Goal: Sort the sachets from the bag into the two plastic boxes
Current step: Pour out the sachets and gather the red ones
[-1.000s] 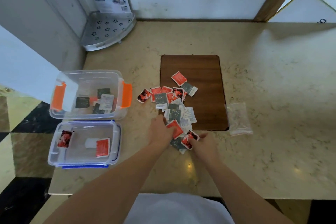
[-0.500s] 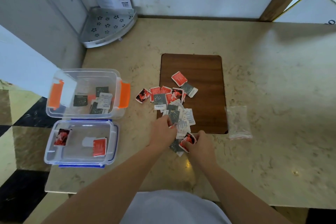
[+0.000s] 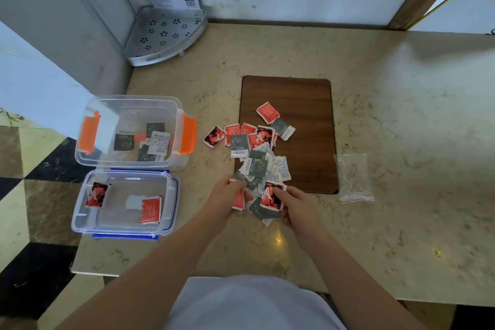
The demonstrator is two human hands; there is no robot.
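At far left, dark sachets are held in the orange-clipped box (image 3: 128, 104) and red ones in the blue-clipped box (image 3: 126, 228). A red sachet (image 3: 238, 199) is pinched by the left hand (image 3: 226, 197). The pile (image 3: 257, 153) is fingered by the right hand (image 3: 293, 202); whether anything is gripped cannot be told. Two overlapping sachets could be lifted together and missorted. The bag (image 3: 353, 177) lies flat at right.

On the worktop (image 3: 401, 115) a board (image 3: 302, 94) lies mid-way, with a heap of sachets (image 3: 257, 153) spilling over its near left corner. The bag (image 3: 353, 177) lies just right of the board. Two boxes sit at the left edge: the far box (image 3: 128, 104) behind the near box (image 3: 126, 228), each with sachets in it. A corner rack (image 3: 163, 40) stands at the far left.
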